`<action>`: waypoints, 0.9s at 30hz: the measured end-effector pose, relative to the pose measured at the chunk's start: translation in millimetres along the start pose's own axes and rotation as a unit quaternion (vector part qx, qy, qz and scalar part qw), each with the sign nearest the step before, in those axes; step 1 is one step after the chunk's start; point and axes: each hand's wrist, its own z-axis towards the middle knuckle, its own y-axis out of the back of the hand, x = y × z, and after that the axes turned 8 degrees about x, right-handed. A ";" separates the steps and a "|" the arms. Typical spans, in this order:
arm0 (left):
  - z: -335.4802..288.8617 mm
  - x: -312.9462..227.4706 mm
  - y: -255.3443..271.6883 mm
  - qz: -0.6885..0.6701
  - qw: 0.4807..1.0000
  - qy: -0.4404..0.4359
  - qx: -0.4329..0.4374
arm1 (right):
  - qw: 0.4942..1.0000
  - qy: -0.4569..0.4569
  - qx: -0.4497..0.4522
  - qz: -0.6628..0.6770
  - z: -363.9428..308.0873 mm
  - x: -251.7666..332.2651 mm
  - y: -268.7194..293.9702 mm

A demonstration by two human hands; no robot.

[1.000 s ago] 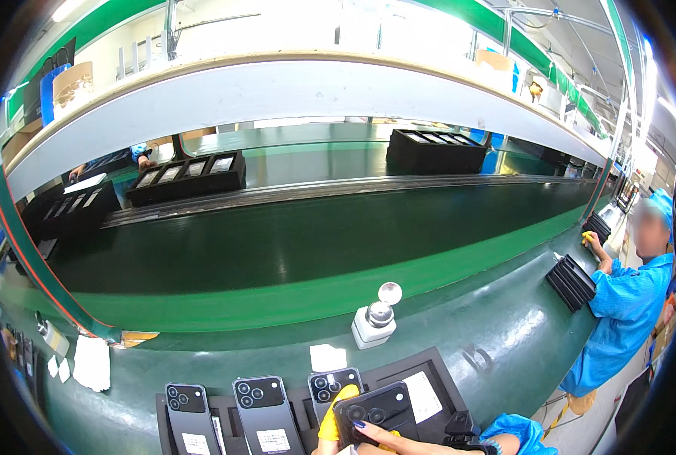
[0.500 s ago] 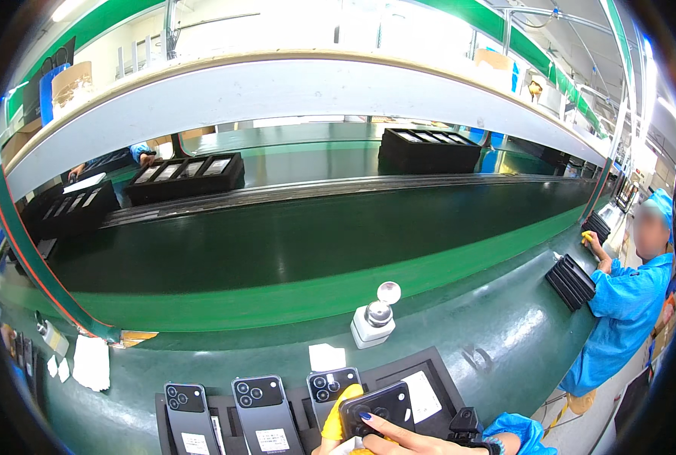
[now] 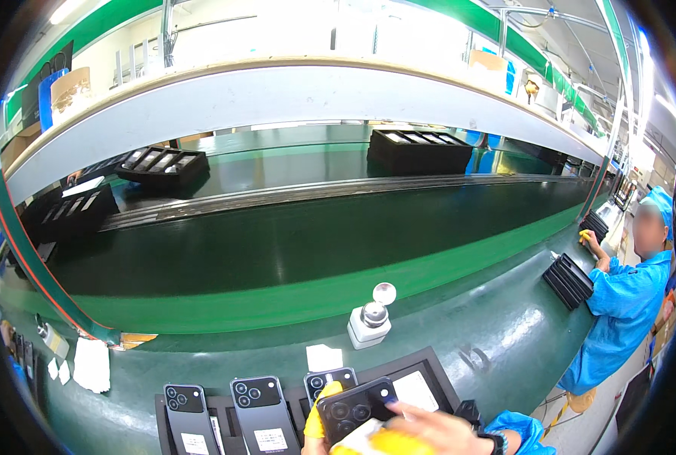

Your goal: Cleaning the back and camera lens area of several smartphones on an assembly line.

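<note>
Black and glossy, a phone (image 3: 353, 407) is held along its left edge by the left hand (image 3: 317, 426), whose yellow-covered fingers are closed on it. It is tilted over the dark tray (image 3: 450, 383), camera side up. The right hand (image 3: 438, 432) is blurred at the phone's right side; whether anything is gripped by it cannot be told. Below the cameras, part of the phone is hidden by a white patch, too blurred to be identified. Three grey phones (image 3: 264, 413) are lined up at the tray, two bearing visible white labels. Behind it, a white bottle (image 3: 369, 331) is seen upright on the green bench (image 3: 505, 326).
</note>
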 end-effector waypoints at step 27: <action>0.5 -4.0 2.8 -0.032 0.999 0.032 -0.009 | 0.985 -0.006 -0.038 0.168 2.1 -18.0 -3.3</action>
